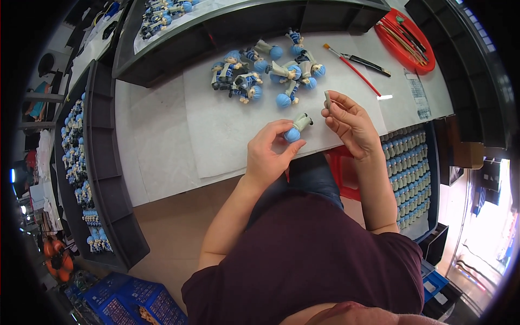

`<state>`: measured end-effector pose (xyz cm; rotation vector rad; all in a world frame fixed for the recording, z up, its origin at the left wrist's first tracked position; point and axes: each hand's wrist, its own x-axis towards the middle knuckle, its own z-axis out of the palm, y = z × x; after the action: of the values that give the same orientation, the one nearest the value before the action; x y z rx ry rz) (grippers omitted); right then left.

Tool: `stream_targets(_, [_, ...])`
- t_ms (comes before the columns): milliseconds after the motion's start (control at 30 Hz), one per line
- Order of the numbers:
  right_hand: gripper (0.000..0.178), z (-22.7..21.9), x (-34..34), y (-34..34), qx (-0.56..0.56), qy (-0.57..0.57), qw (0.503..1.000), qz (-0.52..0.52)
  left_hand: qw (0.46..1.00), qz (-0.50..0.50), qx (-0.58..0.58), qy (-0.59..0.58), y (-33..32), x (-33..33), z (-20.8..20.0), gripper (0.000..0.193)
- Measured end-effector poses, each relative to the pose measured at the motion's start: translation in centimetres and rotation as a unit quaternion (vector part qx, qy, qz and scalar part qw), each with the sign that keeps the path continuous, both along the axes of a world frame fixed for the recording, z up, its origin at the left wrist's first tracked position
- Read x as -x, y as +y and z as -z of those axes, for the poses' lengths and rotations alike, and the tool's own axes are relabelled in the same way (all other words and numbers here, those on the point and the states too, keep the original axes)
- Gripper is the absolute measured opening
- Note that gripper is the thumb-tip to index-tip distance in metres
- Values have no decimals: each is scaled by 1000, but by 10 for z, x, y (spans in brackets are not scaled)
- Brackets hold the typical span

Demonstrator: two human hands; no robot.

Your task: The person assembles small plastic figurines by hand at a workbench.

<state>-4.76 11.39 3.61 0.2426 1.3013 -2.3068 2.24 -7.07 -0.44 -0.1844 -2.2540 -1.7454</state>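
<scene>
Between the thumb and fingers of my left hand (270, 149) is a small figurine (301, 123) with a round blue head and a pale grey-green body. Its head points toward me, its dark feet away to the right. My right hand (352, 123) is raised to the right of it, pinching a small, thin greyish piece (327, 101) whose exact kind I cannot make out. The two hands are apart. Beyond them on the white sheet lies a loose pile of similar figurines (246, 81), blue-haired, some in blue and dark clothes, others with pale backs showing.
A paintbrush (352, 69) and a dark pen-like tool (368, 65) lie back right, near a red tray (417, 62) of brushes. A dark crate (216, 35) borders the far side. Crates of figurines stand at left (100, 162) and right (431, 168).
</scene>
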Motion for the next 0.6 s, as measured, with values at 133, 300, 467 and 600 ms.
stream_targets(133, [30,6,-14,-3,-88,93,992,8,999,-6,-15,48,4,3,-3,33])
stream_targets(300, [26,14,-19,-10,-192,216,957,8,998,10,-10,59,2,3,-2,32])
stream_targets(467, [26,-3,-18,-8,-284,289,912,-68,998,11,-8,65,1,2,-1,33])
stream_targets(600, [28,-6,-18,-18,-303,282,905,-98,997,14,-6,70,1,3,-1,33])
